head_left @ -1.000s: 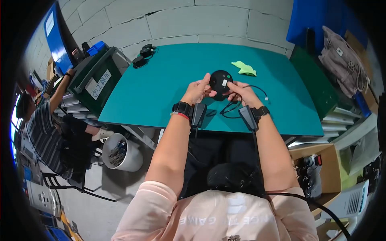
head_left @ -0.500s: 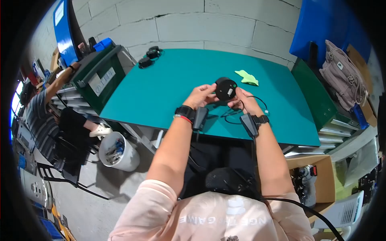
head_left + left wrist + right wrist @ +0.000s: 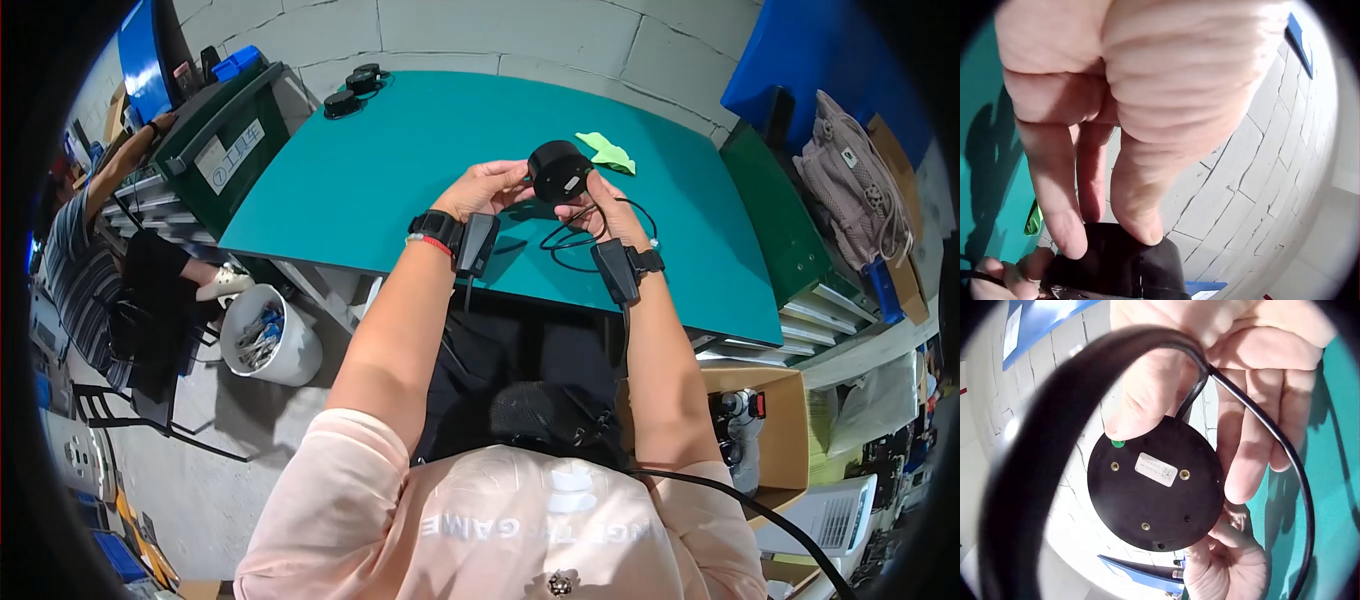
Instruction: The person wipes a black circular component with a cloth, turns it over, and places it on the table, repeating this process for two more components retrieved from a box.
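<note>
A round black device [image 3: 557, 172] is held above the green table, tilted, between both hands. My left hand [image 3: 487, 190] pinches its left side; in the left wrist view the thumb and fingers of that hand [image 3: 1104, 144] press on its black side wall. My right hand [image 3: 606, 210] grips the right edge, its thumb lying on the flat face near a green dot. That face [image 3: 1154, 506] shows a white label and brass-coloured holes in the right wrist view. A black cable [image 3: 1297, 469] loops from the device past the right hand.
A light green cloth [image 3: 608, 153] lies behind the device. More round black devices [image 3: 342, 104] sit at the table's back left corner. A seated person [image 3: 85, 260] is at the far left, near a white bucket [image 3: 271, 337]. An open cardboard box [image 3: 785, 430] stands at the right.
Both hands have tipped the black device, so its side wall shows more and its labelled face less in the head view. The whole head view has shifted as well.
</note>
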Demonstrator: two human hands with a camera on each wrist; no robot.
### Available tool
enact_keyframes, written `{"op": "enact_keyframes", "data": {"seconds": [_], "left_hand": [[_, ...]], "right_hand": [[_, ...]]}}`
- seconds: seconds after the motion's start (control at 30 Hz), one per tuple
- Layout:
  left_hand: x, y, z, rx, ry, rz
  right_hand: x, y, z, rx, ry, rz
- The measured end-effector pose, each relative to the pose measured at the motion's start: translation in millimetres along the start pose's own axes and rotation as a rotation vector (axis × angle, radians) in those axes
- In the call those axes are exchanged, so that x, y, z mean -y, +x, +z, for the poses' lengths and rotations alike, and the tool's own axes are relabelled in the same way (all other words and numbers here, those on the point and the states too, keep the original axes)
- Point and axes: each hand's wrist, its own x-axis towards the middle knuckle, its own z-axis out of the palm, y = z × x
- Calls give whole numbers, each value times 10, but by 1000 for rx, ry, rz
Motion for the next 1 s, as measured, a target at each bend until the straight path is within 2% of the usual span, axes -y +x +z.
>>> {"op": "enact_keyframes", "data": {"seconds": [0.07, 0.27, 0.4, 0.47, 0.5, 0.6, 0.7, 0.8, 0.87, 0.93, 1.0], "left_hand": [[6, -3, -13, -42, 13, -9], [-83, -27, 77, 49, -64, -75], [33, 36, 6, -57, 81, 7], [-8, -6, 52, -80, 54, 2], [-41, -31, 91, -103, 24, 7], [-14, -16, 61, -109, 25, 5], [37, 79, -16, -61, 6, 0], [-1, 28, 89, -82, 10, 17], [28, 76, 4, -93, 15, -22], [11, 55, 71, -42, -19, -18], [-30, 23, 126, -54, 18, 0]], "right_hand": [[-7, 8, 11, -18, -3, 1], [-5, 14, -23, -11, -14, 40], [11, 26, 22, 51, -37, 51], [10, 30, 16, 81, -112, 33], [5, 25, 12, 87, -44, 45], [-19, 39, -8, -4, -59, 44], [-8, 33, 4, -5, -96, -14], [-40, 87, -16, 47, -130, -53], [-61, 64, -22, 16, -133, -33], [-52, 59, -11, 102, -23, -26], [-69, 67, 0, 140, -30, -45]]}}
